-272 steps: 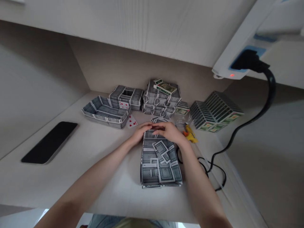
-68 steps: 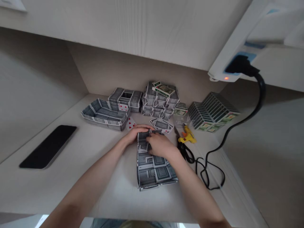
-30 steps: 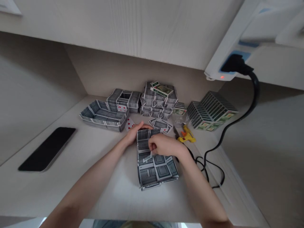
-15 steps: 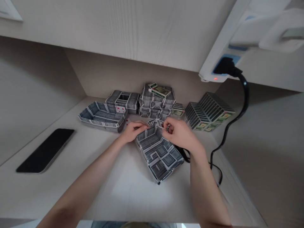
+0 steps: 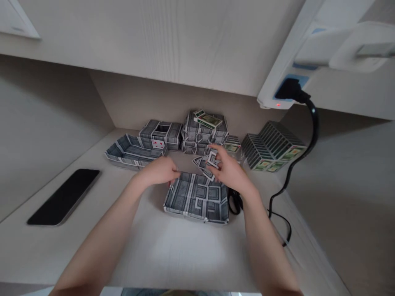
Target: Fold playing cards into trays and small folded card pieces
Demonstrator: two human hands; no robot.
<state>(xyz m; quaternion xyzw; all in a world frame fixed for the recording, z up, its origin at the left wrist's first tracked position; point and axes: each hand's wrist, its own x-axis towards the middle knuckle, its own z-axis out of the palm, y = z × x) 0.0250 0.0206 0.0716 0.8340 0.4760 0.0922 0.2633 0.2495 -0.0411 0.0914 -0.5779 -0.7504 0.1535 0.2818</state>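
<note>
A shallow tray made of folded playing cards (image 5: 196, 199) lies crosswise on the pale desk (image 5: 173, 250) in front of me. My left hand (image 5: 160, 171) rests curled on the tray's far left corner. My right hand (image 5: 226, 170) hovers just past the tray's far right edge, fingers pinched on a small folded card piece (image 5: 212, 158). Loose folded card pieces (image 5: 202, 163) lie under that hand.
Another card tray (image 5: 131, 150) and a card box (image 5: 161, 134) sit at the back left, a stack of card trays (image 5: 204, 133) at the back centre, boxed card decks (image 5: 273, 146) at the right. A black phone (image 5: 63, 196) lies left. A black cable (image 5: 290, 176) hangs from a power strip (image 5: 285, 88).
The tray has been turned from lengthwise to crosswise. My right hand left the tray's inside, moved to the far side and picked up a small folded piece.
</note>
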